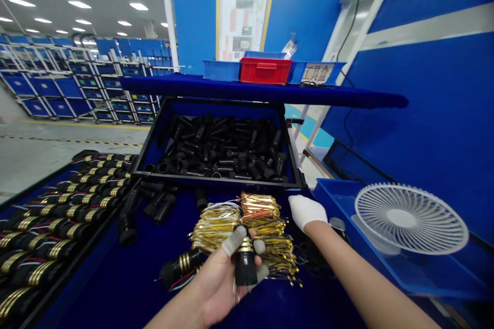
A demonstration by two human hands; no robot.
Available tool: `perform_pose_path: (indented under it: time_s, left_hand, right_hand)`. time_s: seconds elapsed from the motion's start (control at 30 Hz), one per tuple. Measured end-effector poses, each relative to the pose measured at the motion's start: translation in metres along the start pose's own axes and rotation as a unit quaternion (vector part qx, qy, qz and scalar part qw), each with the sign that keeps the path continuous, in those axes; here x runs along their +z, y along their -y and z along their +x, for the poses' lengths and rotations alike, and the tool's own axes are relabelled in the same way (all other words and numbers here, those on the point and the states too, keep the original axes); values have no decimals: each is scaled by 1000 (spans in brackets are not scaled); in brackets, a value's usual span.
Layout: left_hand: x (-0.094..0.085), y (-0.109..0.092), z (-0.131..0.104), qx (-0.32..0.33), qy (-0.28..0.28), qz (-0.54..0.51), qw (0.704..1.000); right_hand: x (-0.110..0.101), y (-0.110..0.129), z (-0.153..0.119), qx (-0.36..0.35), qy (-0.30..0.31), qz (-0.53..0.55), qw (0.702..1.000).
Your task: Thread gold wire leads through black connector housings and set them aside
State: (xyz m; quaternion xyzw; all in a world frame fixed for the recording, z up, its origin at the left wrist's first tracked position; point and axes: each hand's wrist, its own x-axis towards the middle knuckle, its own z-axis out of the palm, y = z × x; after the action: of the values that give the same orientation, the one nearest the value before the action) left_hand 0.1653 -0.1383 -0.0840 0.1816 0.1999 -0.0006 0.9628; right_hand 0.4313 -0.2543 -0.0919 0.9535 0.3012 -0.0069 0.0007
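Observation:
My left hand [216,277], with grey-white covers on its fingertips, grips a black cylindrical part with gold rings [246,259]. The part's wide dark end faces me, and thin wires show below it. Behind that hand lie bundles of gold strips [270,226], some with white or red wires. Another black gold-ringed part [181,267], with wires, rests left of my left hand. My right hand [307,212], in a white glove, reaches down right of the bundles. Its fingers are hidden from view, and whether they hold anything does not show.
A blue-lined bin [231,181] full of black ribbed tubes stands behind the bundles. Loose tubes [160,205] lie before it. At left, a tray [88,252] holds rows of ringed parts. A white fan [409,218] sits at right. Overhead, a shelf [262,91] carries small boxes.

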Motion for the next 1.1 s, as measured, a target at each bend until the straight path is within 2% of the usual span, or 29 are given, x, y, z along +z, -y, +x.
perform_pose_path:
  time_s: [0.13, 0.23, 0.3, 0.37, 0.4, 0.47, 0.63, 0.77, 0.83, 0.9, 0.97, 1.0, 1.07, 1.1]
  left_hand:
    - [-7, -1, -2, -10, -26, 28, 999]
    - [-6, 4, -6, 15, -36, 115, 993]
    - [-3, 9, -9, 61, -44, 193, 978]
    - [1, 15, -12, 101, -27, 247, 963]
    - [2, 17, -12, 116, -8, 262, 958]
    - [4, 21, -14, 136, 31, 277, 951]
    - [0, 26, -15, 161, 70, 319, 931]
    - [-6, 27, -14, 190, 38, 386, 902]
    - [-8, 27, -14, 170, 35, 404, 898]
    - [-8, 25, -15, 131, 63, 398, 906]
    - [-7, 25, -19, 106, 90, 416, 899]
    - [-7, 25, -21, 109, 93, 447, 883]
    - [-5, 27, -25, 141, 81, 510, 844]
    - [-4, 28, -26, 155, 70, 517, 839]
  right_hand:
    - [-20, 5, -49, -33, -109, 63, 991]
    - [-18, 19, -103, -81, -175, 166, 967]
    - [-8, 32, -138, -148, -261, 336, 893]
    - [3, 43, -164, -205, -312, 392, 841]
    - [8, 47, -174, -225, -326, 390, 831]
    - [16, 51, -185, -248, -338, 368, 830]
    - [28, 49, -189, -254, -325, 324, 852]
    - [33, 53, -190, -240, -287, 335, 865]
    - [35, 57, -190, -164, -237, 391, 874]
    - [35, 59, -190, -83, -150, 465, 869]
    - [36, 60, -190, -46, -57, 520, 851]
    - [36, 60, -190, -41, -29, 534, 844]
    - [36, 62, -191, -30, -22, 546, 837]
    - [35, 63, -192, -28, -30, 553, 832]
